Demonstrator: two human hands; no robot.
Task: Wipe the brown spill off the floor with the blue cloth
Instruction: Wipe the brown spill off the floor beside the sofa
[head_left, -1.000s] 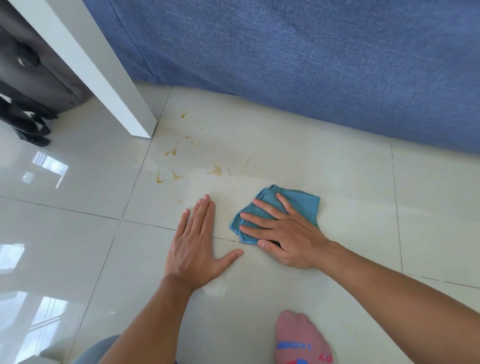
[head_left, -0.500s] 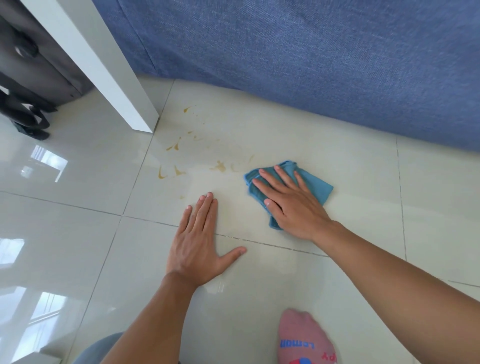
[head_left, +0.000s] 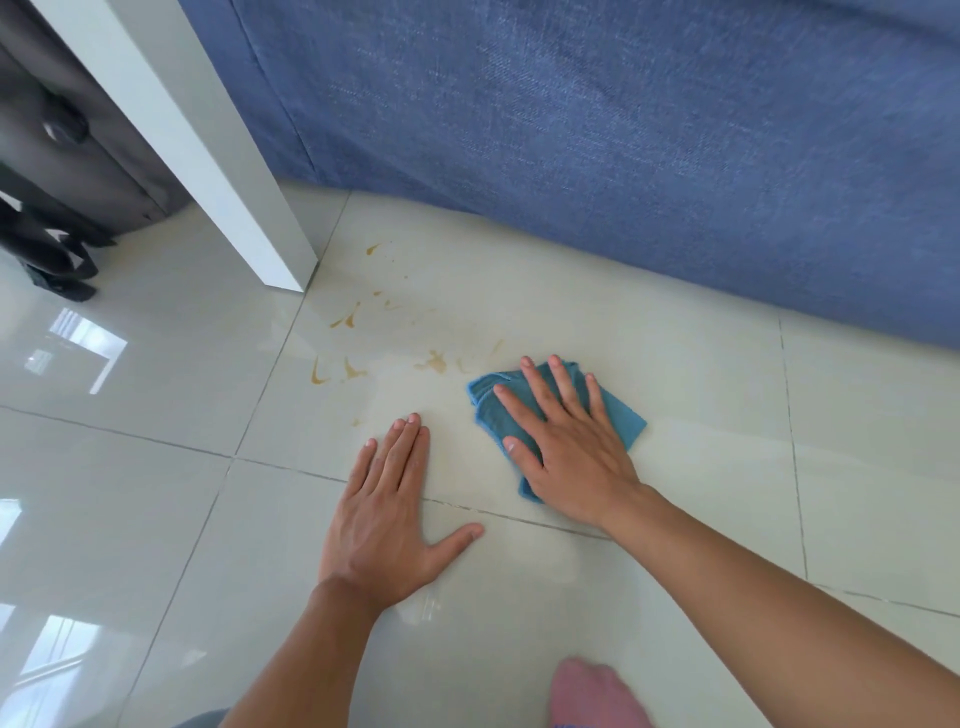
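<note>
Brown spill marks (head_left: 434, 362) lie scattered on the pale glossy floor tiles (head_left: 675, 374), with more streaks (head_left: 345, 319) and drops toward the white leg. The folded blue cloth (head_left: 621, 418) lies flat on the floor just right of the nearest brown blot. My right hand (head_left: 566, 441) presses down on the cloth with fingers spread, covering most of it. My left hand (head_left: 387, 512) rests flat on the tile to the left of the cloth, palm down, holding nothing.
A blue fabric sofa front (head_left: 623, 156) runs along the back. A white furniture leg (head_left: 218, 171) stands at the upper left beside the spill. Dark grey fabric and black straps (head_left: 57, 244) lie at far left. A pink sock (head_left: 597, 696) shows at the bottom.
My right hand slid the cloth away from me and to the right, up toward the brown blots, then stayed about there. My left hand stayed planted.
</note>
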